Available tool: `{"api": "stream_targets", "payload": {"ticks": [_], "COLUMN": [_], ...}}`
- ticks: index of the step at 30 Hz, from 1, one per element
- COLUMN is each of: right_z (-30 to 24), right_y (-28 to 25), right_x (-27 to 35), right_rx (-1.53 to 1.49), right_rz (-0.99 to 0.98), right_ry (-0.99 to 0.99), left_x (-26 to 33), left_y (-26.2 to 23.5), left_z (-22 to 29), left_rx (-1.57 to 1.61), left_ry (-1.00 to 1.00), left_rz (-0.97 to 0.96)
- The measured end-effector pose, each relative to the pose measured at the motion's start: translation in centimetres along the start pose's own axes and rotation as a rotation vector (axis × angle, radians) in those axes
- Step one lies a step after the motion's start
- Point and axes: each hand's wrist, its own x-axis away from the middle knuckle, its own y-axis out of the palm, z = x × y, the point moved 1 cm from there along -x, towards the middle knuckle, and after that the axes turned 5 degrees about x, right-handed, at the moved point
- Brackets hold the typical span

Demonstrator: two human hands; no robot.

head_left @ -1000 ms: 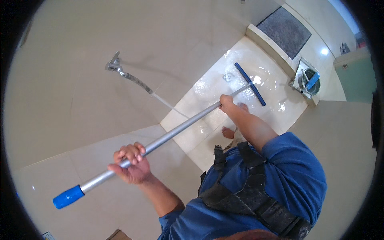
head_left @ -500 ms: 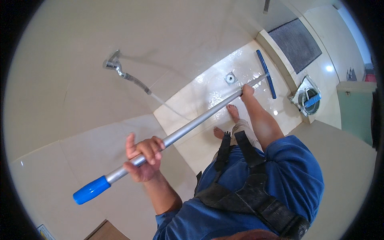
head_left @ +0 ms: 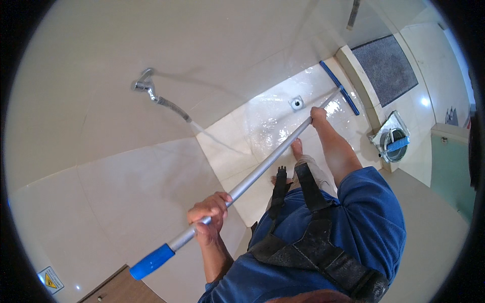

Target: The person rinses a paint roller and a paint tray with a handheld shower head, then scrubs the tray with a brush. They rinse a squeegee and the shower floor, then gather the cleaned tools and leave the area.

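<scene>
A floor squeegee (head_left: 262,167) with a long silver pole and a blue end grip runs from lower left to upper right. Its blue blade (head_left: 331,77) rests on the wet tiled floor (head_left: 268,112), close to the raised curb. Around the upper part of the pole, not far above the blue grip, my left hand (head_left: 209,212) is closed. Lower down the pole, nearer the blade, my right hand (head_left: 318,116) is wrapped round it. A round floor drain (head_left: 296,103) lies left of the blade.
Water streams from a chrome wall tap with a short hose (head_left: 172,107). Beyond the curb (head_left: 361,88) lies a grey mat (head_left: 385,68). A bucket (head_left: 386,151) with a blue-handled thing stands by the curb's near end. A brown wooden cabinet (head_left: 124,288) is at lower left.
My left hand, with fingers partly spread before, is now closed round the pole. The pole's grip end has shifted right and nearer to me; the blade remains by the curb.
</scene>
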Motion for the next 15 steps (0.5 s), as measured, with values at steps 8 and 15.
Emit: {"api": "stream_targets", "payload": {"ticks": [8,15], "right_z": [9.0,16.8], "right_y": [3.0,8.0], "right_x": [2.2,4.9], "right_rx": [0.877,0.939], "right_rz": [-0.114,-0.064], "right_ry": [-0.315,-0.212], "left_x": [11.4,20.9], "left_y": [-1.5,-5.7], "left_z": [3.6,4.7], "left_rx": [-0.040,-0.021], "left_ry": [0.004,0.019], "left_rz": [0.112,0.321]}}
